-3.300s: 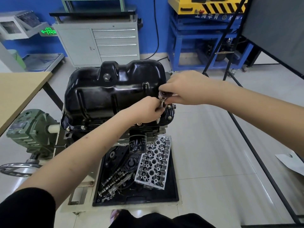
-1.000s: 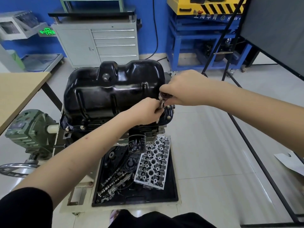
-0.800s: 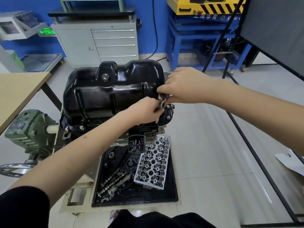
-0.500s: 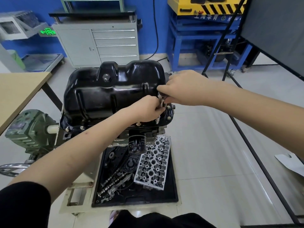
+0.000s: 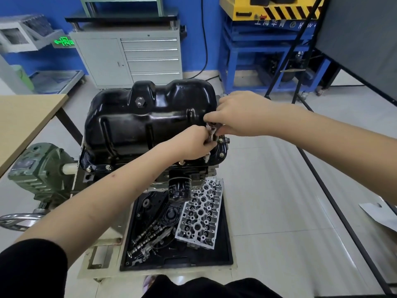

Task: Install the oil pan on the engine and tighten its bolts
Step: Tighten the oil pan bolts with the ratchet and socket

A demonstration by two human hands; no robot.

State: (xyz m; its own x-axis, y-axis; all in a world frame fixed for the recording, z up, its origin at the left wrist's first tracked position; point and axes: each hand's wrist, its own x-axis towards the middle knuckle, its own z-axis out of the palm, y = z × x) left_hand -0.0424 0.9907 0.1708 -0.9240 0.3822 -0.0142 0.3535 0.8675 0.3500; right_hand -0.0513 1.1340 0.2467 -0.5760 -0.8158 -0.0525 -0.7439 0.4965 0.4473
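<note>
The black oil pan point(image 5: 148, 121) lies upside-down on the engine, its flange dotted with several bolts point(image 5: 221, 155) along the near edge. At the pan's near right corner my left hand point(image 5: 193, 143) grips the shaft of a small metal ratchet tool point(image 5: 211, 134) standing on the flange. My right hand point(image 5: 238, 115) pinches the tool's head from above. The tool's lower end shows below my left hand at the flange. The bolt under it is hidden.
A black oil filter point(image 5: 179, 190) hangs under the engine. Below it a black tray point(image 5: 225, 250) holds a cylinder head point(image 5: 199, 214) and camshafts point(image 5: 148, 237). A green gearbox point(image 5: 40, 168) with handwheel is at left, a wooden table point(image 5: 23, 119) beyond, a black frame point(image 5: 335, 203) at right.
My right hand has shifted slightly back and forth on the tool's head, twisting it. My left hand stays on the shaft at the same corner.
</note>
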